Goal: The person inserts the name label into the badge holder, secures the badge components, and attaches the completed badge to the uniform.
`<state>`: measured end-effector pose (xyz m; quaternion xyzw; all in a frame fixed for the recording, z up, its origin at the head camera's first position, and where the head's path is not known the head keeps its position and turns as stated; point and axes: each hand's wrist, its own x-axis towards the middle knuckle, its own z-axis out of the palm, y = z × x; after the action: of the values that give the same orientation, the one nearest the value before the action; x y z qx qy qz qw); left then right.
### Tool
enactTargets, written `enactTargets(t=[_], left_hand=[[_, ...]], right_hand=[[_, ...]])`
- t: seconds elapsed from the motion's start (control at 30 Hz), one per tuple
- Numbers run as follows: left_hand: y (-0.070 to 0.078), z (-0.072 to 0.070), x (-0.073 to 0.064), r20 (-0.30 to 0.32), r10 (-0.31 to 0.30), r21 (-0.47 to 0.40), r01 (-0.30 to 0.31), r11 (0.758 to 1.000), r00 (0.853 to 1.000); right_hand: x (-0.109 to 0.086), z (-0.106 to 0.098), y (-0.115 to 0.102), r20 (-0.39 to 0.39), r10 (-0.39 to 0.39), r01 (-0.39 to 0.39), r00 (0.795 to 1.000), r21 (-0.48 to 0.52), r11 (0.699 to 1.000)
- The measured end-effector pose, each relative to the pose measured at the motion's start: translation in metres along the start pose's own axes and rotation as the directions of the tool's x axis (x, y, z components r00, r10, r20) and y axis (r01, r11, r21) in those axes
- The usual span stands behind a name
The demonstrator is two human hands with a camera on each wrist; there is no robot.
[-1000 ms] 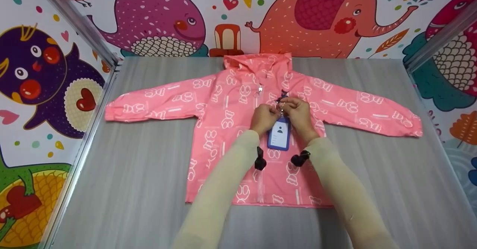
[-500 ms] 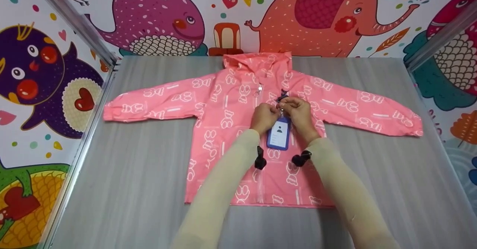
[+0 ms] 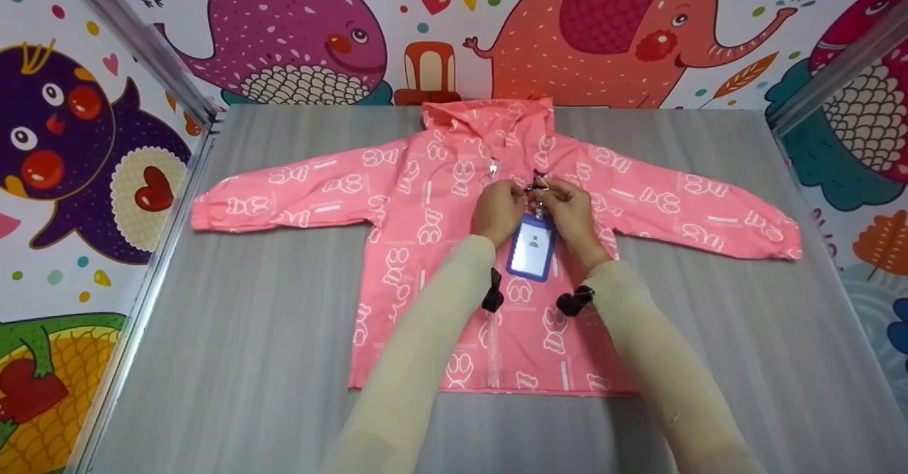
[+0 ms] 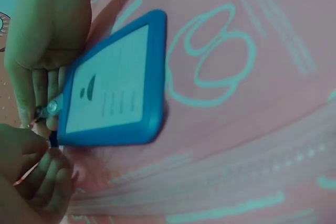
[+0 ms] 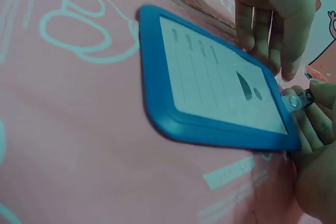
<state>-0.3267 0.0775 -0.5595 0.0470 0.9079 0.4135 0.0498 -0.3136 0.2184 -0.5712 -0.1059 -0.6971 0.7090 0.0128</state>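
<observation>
A pink hooded jacket [image 3: 443,304] with white printed figures lies spread out, front up. On its chest is a blue-framed ID badge [image 3: 531,247], raised at its clip end in both wrist views. My right hand [image 3: 573,222] pinches the badge's clip [image 5: 296,99] between thumb and fingers. Close beside it, my left hand [image 3: 500,208] has curled fingers and seems to pinch a bit of jacket fabric; its fingertips are partly hidden. Just above the fingertips shows a small dark patterned piece [image 3: 540,176], its kind unclear.
The jacket lies on a grey wood-grain table [image 3: 248,318]. Walls with cartoon animals [image 3: 298,34] stand behind and at both sides, joined by metal corner posts. A zipper pull [image 3: 493,167] sits left of the badge. Both sleeves stretch outward.
My left hand has shifted slightly upward, toward the dark piece. The badge has risen a little and tilted, and its card now catches glare. My right hand keeps nearly the same place.
</observation>
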Motion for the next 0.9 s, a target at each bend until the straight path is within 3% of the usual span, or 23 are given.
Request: enactTargets(t=[0.2, 0.3, 0.47, 0.57, 0.77, 0.9], left_hand=[[0.001, 0.0, 0.006, 0.004, 0.047, 0.085, -0.047, 0.995, 0.999], [0.002, 0.003, 0.009, 0.015, 0.058, 0.083, -0.059, 0.995, 0.998], [0.004, 0.008, 0.013, 0.0, 0.064, 0.063, -0.064, 0.996, 0.998], [0.006, 0.013, 0.016, -0.032, 0.099, 0.112, -0.095, 0.989, 0.995], [0.004, 0.021, 0.022, -0.085, 0.193, 0.273, -0.164, 0.948, 0.977], [-0.002, 0.026, 0.023, -0.091, 0.209, 0.39, -0.159, 0.907, 0.974]], right_hand=[[0.01, -0.001, 0.007, -0.089, -0.019, 0.019, 0.996, -0.004, 1.0], [0.012, -0.002, 0.007, -0.143, -0.022, 0.018, 0.99, -0.031, 0.999], [0.016, -0.004, 0.007, -0.186, 0.034, -0.039, 0.982, -0.023, 0.999], [0.018, -0.005, 0.005, -0.172, 0.07, -0.067, 0.983, 0.025, 0.997], [0.018, -0.007, 0.003, -0.139, 0.118, -0.112, 0.983, 0.049, 0.993], [0.017, -0.01, 0.005, -0.116, 0.152, -0.148, 0.982, 0.046, 0.988]])
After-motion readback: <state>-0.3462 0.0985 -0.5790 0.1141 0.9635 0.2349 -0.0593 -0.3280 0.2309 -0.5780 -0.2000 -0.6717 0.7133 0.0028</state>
